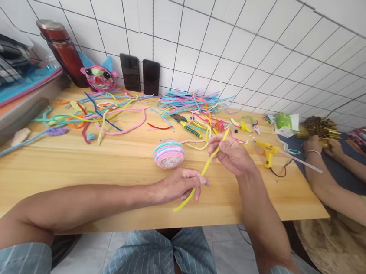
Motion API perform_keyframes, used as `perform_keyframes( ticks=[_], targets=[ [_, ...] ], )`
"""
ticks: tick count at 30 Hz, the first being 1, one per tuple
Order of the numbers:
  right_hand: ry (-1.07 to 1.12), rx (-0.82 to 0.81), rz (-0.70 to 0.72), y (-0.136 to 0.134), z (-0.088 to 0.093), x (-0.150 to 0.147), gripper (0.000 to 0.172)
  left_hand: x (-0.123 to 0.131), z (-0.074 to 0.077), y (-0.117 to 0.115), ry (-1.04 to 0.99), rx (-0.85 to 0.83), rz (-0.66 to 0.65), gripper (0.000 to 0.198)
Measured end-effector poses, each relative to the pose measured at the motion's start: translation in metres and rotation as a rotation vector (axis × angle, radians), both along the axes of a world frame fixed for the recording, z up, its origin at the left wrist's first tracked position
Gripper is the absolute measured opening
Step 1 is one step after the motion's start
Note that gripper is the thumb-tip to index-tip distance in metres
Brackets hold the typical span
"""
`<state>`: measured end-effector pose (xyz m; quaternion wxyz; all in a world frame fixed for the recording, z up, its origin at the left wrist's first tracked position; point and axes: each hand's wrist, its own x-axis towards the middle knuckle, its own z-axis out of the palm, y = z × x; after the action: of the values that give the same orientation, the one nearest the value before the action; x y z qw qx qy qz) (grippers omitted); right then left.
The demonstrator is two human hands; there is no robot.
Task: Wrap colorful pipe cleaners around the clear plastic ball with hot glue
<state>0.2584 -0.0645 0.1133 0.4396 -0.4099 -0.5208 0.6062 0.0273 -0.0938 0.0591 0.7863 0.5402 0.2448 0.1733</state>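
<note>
A yellow pipe cleaner [209,160] runs slantwise between my two hands above the front part of the table. My left hand [183,184] pinches it near its lower part, and the lower end sticks out past the fingers. Higher up, my right hand [232,153] grips the same pipe cleaner close to its upper end. Just behind my left hand sits a round ball wrapped in pink, purple and turquoise pipe cleaners [168,154], touched by neither hand. Green-handled pliers [192,130] lie behind the ball.
Loose pipe cleaners [189,102] are heaped by the tiled wall, others [119,117] scattered leftward. A yellow glue gun [269,154] stands right. Two phones [150,78], a decorated face [100,76] and a red flask [63,52] line the back. Another person's hands [324,146] work at far right.
</note>
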Motion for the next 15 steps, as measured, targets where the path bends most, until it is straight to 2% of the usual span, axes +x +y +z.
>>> perform_keyframes(
  ticks=[5, 11, 15],
  targets=[
    [-0.047, -0.020, 0.057, 0.011, -0.012, 0.004, 0.050, -0.004, -0.013, 0.003, -0.017, -0.081, -0.003, 0.062],
    [-0.193, 0.046, -0.009, 0.020, -0.036, -0.007, 0.049, -0.008, -0.011, -0.001, 0.102, -0.045, -0.041, 0.067],
    [-0.130, -0.036, -0.057, 0.020, -0.043, -0.008, 0.055, -0.007, -0.015, 0.000, 0.181, -0.087, 0.004, 0.067]
  ],
)
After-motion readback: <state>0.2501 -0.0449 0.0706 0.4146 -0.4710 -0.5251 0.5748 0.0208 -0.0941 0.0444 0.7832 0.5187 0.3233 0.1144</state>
